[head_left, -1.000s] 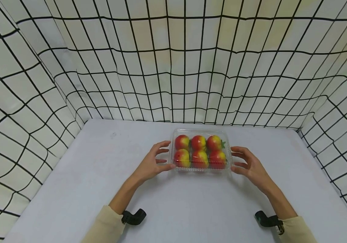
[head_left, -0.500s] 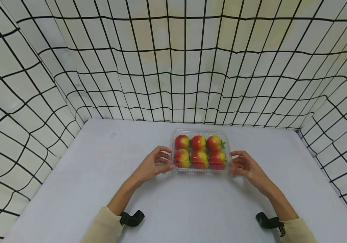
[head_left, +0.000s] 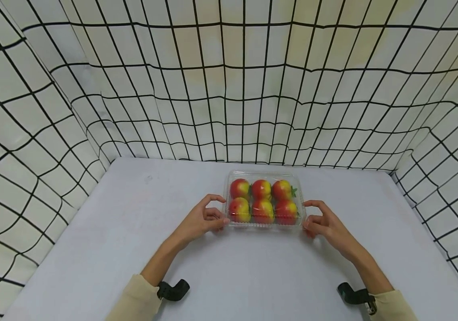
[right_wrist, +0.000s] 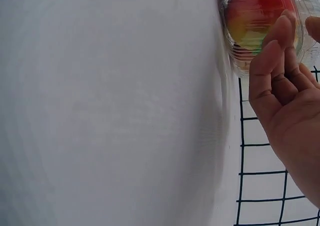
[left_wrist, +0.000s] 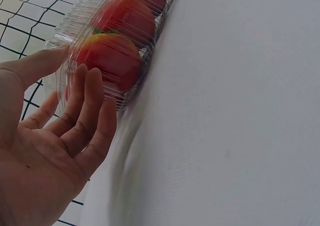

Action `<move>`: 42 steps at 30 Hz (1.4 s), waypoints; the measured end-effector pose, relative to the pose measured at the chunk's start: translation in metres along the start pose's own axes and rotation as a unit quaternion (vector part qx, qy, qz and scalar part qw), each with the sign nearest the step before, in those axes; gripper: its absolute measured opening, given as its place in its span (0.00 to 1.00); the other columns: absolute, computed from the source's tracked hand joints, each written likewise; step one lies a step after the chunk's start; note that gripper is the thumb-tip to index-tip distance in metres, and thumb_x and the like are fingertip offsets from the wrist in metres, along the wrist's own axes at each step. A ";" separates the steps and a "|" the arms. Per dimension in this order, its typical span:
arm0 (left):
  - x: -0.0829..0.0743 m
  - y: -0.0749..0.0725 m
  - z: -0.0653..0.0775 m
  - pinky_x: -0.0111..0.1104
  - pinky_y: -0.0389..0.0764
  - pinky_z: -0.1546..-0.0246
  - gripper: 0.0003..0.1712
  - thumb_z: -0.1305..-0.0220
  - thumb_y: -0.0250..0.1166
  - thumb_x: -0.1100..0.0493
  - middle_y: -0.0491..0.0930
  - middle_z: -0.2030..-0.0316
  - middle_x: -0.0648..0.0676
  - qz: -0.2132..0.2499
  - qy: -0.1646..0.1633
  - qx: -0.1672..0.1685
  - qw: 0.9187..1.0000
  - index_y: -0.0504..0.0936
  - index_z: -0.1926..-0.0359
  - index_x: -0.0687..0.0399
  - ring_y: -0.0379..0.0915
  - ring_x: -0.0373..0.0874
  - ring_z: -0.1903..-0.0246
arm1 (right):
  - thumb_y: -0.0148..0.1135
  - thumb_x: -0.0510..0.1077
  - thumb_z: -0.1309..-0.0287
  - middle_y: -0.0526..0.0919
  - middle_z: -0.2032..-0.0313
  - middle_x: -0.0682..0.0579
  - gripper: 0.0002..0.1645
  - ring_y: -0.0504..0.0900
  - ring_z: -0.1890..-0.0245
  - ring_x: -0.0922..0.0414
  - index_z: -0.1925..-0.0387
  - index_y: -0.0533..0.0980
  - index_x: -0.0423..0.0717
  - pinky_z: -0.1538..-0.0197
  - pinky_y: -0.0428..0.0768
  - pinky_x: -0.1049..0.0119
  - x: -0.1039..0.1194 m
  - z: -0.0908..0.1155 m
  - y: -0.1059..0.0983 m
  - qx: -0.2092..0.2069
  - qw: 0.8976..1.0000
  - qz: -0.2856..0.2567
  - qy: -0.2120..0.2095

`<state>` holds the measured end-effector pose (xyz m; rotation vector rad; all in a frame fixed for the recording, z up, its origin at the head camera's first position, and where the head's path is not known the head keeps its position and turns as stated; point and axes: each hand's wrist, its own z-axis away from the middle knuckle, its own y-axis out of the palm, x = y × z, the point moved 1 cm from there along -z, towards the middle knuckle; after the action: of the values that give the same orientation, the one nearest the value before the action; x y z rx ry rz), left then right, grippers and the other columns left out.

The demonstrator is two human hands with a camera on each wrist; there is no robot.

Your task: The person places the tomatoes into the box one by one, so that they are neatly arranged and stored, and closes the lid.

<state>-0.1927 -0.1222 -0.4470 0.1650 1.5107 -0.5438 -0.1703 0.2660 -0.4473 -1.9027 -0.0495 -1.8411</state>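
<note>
A clear plastic clamshell box (head_left: 266, 175) sits toward the far side of the white table. Through its lid show several red-and-yellow fruits (head_left: 262, 211), one with a green leaf. At the box's left side, my left hand (head_left: 196, 220) holds the rim, thumb at the near corner and index finger farther back. My right hand (head_left: 335, 227) grips the opposite side in the same way. In the left wrist view, the thumb meets the ribbed plastic box (left_wrist: 82, 18) and the other fingers curl beside its end. The right wrist view cuts off part of the right thumb (right_wrist: 313, 28).
The white tabletop (head_left: 164, 178) carries the box. Black netting (head_left: 243, 102) hangs before pale walls at the back and both sides. A black wrist mount (head_left: 174, 290) sits on the left wrist, another mount (head_left: 353, 294) on the right.
Both hands have shifted slightly toward me along the box's sides, and their lower fingers have curled in. The box stays in nearly the same place, its lid on.
</note>
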 end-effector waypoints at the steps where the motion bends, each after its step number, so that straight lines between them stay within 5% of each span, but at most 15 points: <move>1: 0.000 0.000 0.000 0.32 0.85 0.59 0.34 0.31 0.70 0.58 0.86 0.63 0.55 0.002 -0.001 0.002 1.000 0.64 0.31 0.54 0.82 0.46 0.66 | 0.57 0.41 0.26 0.84 0.67 0.50 0.32 0.81 0.70 0.55 0.28 0.56 0.40 0.60 0.84 0.66 0.000 0.000 0.000 0.000 1.000 0.000 0.003; 8: 0.002 0.002 0.000 0.33 0.87 0.60 0.35 0.30 0.69 0.58 0.89 0.65 0.57 0.025 -0.013 0.015 0.999 0.61 0.30 0.54 0.84 0.45 0.69 | 0.56 0.39 0.26 0.85 0.72 0.44 0.32 0.79 0.75 0.55 0.28 0.56 0.41 0.68 0.83 0.64 0.004 0.000 0.003 -0.007 0.999 -0.025 0.022; 24: 0.005 0.005 0.001 0.31 0.88 0.60 0.35 0.32 0.70 0.61 0.89 0.67 0.52 0.060 -0.013 0.010 0.998 0.62 0.31 0.54 0.85 0.44 0.67 | 0.57 0.34 0.29 0.82 0.77 0.53 0.30 0.74 0.81 0.59 0.30 0.61 0.39 0.75 0.78 0.65 0.003 0.003 0.013 -0.060 0.995 -0.073 0.017; 42: 0.004 0.005 0.001 0.32 0.85 0.58 0.34 0.29 0.68 0.57 0.86 0.67 0.48 0.060 -0.009 0.007 0.998 0.62 0.29 0.50 0.80 0.43 0.68 | 0.56 0.37 0.29 0.82 0.76 0.53 0.32 0.78 0.76 0.59 0.28 0.59 0.45 0.68 0.83 0.66 0.007 0.001 0.010 -0.055 0.993 -0.069 0.075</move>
<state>-0.1902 -0.1191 -0.4523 0.2592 1.4686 -0.4599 -0.1656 0.2558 -0.4440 -1.8692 -0.0321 -2.1138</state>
